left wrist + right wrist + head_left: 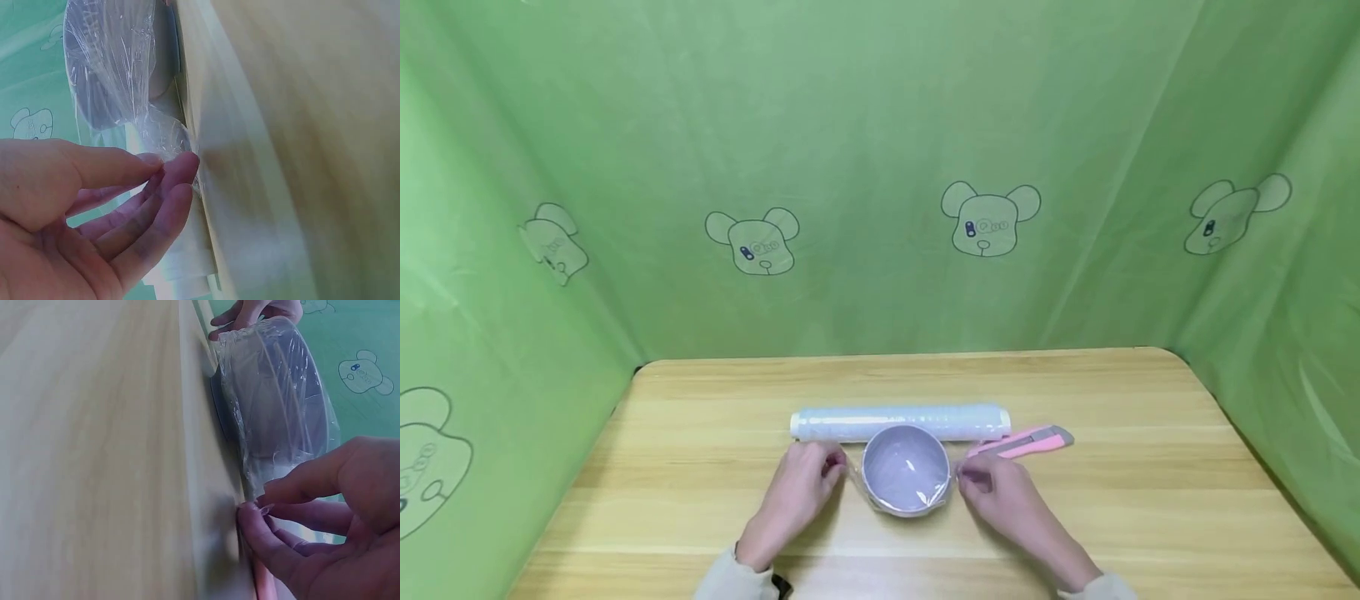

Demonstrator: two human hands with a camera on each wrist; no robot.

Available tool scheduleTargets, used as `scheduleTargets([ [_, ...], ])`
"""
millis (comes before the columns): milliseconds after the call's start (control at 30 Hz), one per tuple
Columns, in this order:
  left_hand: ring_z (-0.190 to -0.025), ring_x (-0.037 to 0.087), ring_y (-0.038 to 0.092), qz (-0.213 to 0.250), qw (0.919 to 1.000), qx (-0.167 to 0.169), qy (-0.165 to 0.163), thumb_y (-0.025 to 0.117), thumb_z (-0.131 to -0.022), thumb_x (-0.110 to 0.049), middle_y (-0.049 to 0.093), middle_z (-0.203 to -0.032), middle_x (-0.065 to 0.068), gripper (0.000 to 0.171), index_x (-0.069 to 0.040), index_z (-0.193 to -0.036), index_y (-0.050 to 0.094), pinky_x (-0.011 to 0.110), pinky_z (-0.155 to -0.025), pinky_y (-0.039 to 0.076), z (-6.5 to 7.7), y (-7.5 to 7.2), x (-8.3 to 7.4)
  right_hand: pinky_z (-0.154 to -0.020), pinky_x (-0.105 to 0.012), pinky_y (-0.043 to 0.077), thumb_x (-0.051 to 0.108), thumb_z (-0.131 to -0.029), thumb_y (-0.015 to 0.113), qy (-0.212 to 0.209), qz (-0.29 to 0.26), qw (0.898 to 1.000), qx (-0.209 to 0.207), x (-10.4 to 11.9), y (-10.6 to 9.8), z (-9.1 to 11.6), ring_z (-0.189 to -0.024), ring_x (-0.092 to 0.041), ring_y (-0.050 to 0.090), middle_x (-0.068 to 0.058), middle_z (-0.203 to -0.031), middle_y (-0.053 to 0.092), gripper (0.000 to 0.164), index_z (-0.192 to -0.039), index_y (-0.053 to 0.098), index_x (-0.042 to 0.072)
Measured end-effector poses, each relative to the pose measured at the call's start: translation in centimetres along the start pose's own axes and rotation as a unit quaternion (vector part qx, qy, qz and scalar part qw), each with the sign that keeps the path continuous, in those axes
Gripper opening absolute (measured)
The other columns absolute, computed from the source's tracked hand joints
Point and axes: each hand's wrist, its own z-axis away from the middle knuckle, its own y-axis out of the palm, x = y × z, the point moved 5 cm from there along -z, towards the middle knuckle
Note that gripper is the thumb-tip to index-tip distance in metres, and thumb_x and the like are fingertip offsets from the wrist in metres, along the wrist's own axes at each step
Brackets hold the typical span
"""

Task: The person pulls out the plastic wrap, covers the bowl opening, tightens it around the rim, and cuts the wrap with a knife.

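A grey-lilac bowl stands upright on the wooden table, its mouth covered by clear plastic wrap. To its left my left hand pinches a gathered edge of the wrap between thumb and index finger, as the left wrist view shows. On the other side my right hand pinches the opposite edge between thumb and fingertip. The wrap stretches over the rim with creases and shiny folds, and a loose edge hangs at the bowl's front. Both hands are low, close over the table.
Just behind the bowl lies a roll of plastic wrap, lengthwise across the table. A pink utility knife rests right of the roll's end, beyond my right hand. Green curtains with printed bear heads surround the table at the back and sides.
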Motion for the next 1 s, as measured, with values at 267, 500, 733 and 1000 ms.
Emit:
scheduleTargets([
  [267, -0.071, 0.010, 0.067, 0.073, 0.9968, 0.007, -0.032, 0.077, -0.084, 0.005, 0.073, -0.077, -0.002, 0.015, -0.010, -0.082, 0.076, 0.023, -0.069, 0.059, -0.5, 0.5, 0.4, -0.088, -0.030, 0.060, -0.003, -0.087, 0.076, 0.050, -0.116, 0.992, 0.004, -0.4, 0.7, -0.1, -0.097, -0.024, 0.073, -0.014, -0.107, 0.075, 0.024, -0.110, 0.075, 0.000],
  [500, -0.074, 0.023, 0.074, 0.223, 0.9722, 0.048, -0.053, 0.064, -0.091, 0.013, 0.075, -0.081, 0.010, 0.017, 0.001, -0.090, 0.076, 0.025, -0.063, 0.061, -0.8, 1.1, 0.8, -0.095, -0.031, 0.057, 0.000, -0.092, 0.071, 0.056, -0.230, 0.970, 0.052, -0.6, 1.4, -0.2, -0.111, -0.037, 0.069, -0.029, -0.123, 0.067, 0.036, -0.124, 0.064, -0.014],
  [733, -0.083, 0.034, 0.074, 0.313, 0.9424, 0.085, -0.083, 0.057, -0.096, 0.012, 0.074, -0.089, 0.018, 0.017, 0.009, -0.101, 0.073, 0.033, -0.071, 0.064, -0.7, 1.3, 1.0, -0.097, -0.031, 0.056, -0.002, -0.090, 0.070, 0.094, -0.275, 0.955, 0.052, -0.8, 2.0, -0.2, -0.116, -0.037, 0.067, -0.029, -0.127, 0.065, 0.042, -0.129, 0.060, -0.014],
  [1000, -0.102, 0.036, 0.072, 0.503, 0.8340, 0.152, -0.169, 0.048, -0.101, 0.011, 0.068, -0.112, 0.034, 0.030, 0.023, -0.127, 0.053, 0.043, -0.092, 0.059, 0.0, 2.0, 1.3, -0.097, -0.025, 0.054, 0.007, -0.092, 0.071, 0.127, -0.330, 0.933, 0.073, -1.1, 2.7, -0.1, -0.120, -0.034, 0.065, -0.027, -0.131, 0.064, 0.051, -0.136, 0.054, -0.014],
])
